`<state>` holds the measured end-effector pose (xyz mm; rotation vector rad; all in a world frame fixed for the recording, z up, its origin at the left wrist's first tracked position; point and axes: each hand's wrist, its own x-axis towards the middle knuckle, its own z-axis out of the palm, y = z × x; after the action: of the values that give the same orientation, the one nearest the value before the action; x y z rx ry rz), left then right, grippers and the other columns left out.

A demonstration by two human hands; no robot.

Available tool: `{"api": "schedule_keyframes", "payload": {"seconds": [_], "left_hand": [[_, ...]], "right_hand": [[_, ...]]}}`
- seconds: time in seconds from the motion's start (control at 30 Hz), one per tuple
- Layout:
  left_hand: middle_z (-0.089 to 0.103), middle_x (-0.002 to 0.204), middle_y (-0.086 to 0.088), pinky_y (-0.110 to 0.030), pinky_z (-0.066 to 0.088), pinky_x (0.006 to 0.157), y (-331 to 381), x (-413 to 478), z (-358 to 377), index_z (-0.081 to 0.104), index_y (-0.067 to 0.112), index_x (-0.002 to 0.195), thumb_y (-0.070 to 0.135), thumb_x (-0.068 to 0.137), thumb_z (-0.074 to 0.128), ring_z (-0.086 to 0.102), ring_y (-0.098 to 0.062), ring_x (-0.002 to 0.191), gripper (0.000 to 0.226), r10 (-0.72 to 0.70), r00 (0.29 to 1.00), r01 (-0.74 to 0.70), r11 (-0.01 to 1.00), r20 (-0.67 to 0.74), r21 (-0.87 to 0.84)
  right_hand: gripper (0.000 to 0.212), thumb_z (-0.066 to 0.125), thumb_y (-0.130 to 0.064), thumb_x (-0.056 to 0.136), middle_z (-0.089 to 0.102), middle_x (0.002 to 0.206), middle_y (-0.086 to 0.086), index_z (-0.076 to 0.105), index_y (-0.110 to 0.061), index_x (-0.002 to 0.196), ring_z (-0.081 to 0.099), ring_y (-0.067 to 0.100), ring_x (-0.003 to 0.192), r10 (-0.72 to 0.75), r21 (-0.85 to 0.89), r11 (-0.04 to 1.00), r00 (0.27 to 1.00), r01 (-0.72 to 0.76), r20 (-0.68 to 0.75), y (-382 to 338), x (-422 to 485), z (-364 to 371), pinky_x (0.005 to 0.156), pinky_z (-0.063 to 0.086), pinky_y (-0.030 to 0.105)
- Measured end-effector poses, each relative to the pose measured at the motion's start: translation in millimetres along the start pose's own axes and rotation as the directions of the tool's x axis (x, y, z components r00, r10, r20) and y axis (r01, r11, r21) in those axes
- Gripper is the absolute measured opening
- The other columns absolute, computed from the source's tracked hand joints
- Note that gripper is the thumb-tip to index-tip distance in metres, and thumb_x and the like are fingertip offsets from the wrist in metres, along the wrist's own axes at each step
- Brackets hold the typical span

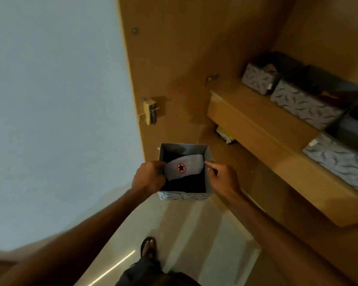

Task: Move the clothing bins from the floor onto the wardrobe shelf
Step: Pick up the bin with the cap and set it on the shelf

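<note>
- Head view, around the carried thing: bins already stand in a row on the wardrobe shelf (254, 112), out toward 2 and 3 o'clock. The far patterned bin (258, 79), the middle patterned bin (304, 106) and the near patterned bin (339, 159) sit side by side along its front edge.
- Between the carried bin and that shelf nothing blocks the way. The shelf's left corner lies just up and right of the right hand.
- Under the shelf, at about 1 o'clock from the carried bin, a small packet (225, 135) lies on a lower board, too dim to read.
- The open wardrobe door (174, 58) rises at 12 o'clock, with its lock (150, 111) on the inner face.
- The grey bin (184, 196) hangs mid-frame between both hands, off the shelf and well left of the row. Inside it, a grey cloth with a star badge (184, 168) lies on dark clothing (186, 185).
- The left hand (148, 176) has its fingers curled over the bin's left rim.
- The right hand (221, 176) pinches the right rim, with one finger stretched toward the grey cloth.
- Pale tiled floor (196, 234) spreads at 6 o'clock, where a sandalled foot (148, 247) stands.
- A plain pale wall (50, 100) fills the 9 o'clock side.
</note>
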<state>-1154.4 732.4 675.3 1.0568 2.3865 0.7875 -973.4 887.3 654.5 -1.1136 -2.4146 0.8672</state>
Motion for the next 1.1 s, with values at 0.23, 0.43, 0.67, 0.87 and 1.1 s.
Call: {"api": "schedule_keyframes", "payload": {"seconds": [0.23,0.43,0.67,0.87,1.1], "left_hand": [[0.071,0.110,-0.009,-0.042,0.057,0.083,67.5,101.5,16.9,0.070,0.018,0.112,0.008,0.082,0.053,0.066,-0.032,0.100,0.035,0.184,0.978,-0.180,0.982,0.095,-0.049],[0.072,0.105,-0.010,-0.039,0.057,0.079,129.3,196.3,18.4,0.070,0.013,0.111,0.005,0.079,0.053,0.066,-0.030,0.097,0.037,0.321,0.935,-0.315,0.947,0.148,-0.066],[0.068,0.119,-0.013,-0.043,0.053,0.090,202.7,293.9,22.1,0.064,0.013,0.123,0.007,0.085,0.056,0.062,-0.034,0.109,0.039,0.447,0.878,-0.457,0.889,0.172,0.023],[0.070,0.105,-0.012,-0.033,0.046,0.070,254.5,362.1,42.6,0.068,0.012,0.107,0.007,0.090,0.052,0.064,-0.031,0.097,0.024,0.523,0.839,-0.540,0.834,0.152,0.113],[0.064,0.096,-0.007,-0.020,0.038,0.058,294.4,415.3,74.6,0.064,0.009,0.103,0.010,0.087,0.055,0.063,-0.027,0.085,0.018,0.551,0.816,-0.567,0.822,0.174,0.055]], "right_hand": [[0.033,0.049,-0.010,0.096,0.054,0.052,-0.010,0.065,-0.018,0.123,0.043,0.008,0.041,0.085,0.051,0.996,0.985,-0.078,-0.151,26.5,59.9,-54.2,0.046,0.033,0.024],[0.034,0.053,-0.008,0.093,0.052,0.050,-0.011,0.065,-0.019,0.123,0.048,0.004,0.041,0.134,0.030,0.991,0.941,-0.131,-0.311,44.9,129.3,-92.7,0.047,0.035,0.023],[0.028,0.054,-0.008,0.091,0.071,0.074,0.008,0.071,-0.016,0.112,0.064,0.022,0.064,0.169,0.051,0.985,0.869,-0.165,-0.464,67.5,201.2,-132.5,0.064,0.053,0.037],[0.032,0.053,-0.014,0.091,0.073,0.081,0.007,0.069,-0.024,0.117,0.063,0.018,0.069,0.253,0.071,0.965,0.838,-0.251,-0.484,101.0,262.2,-161.2,0.069,0.053,0.034],[0.029,0.050,-0.017,0.093,0.071,0.107,0.012,0.069,-0.015,0.114,0.065,0.030,0.098,0.461,0.166,0.885,0.770,-0.435,-0.442,137.3,328.1,-182.4,0.079,0.046,0.031]]}}
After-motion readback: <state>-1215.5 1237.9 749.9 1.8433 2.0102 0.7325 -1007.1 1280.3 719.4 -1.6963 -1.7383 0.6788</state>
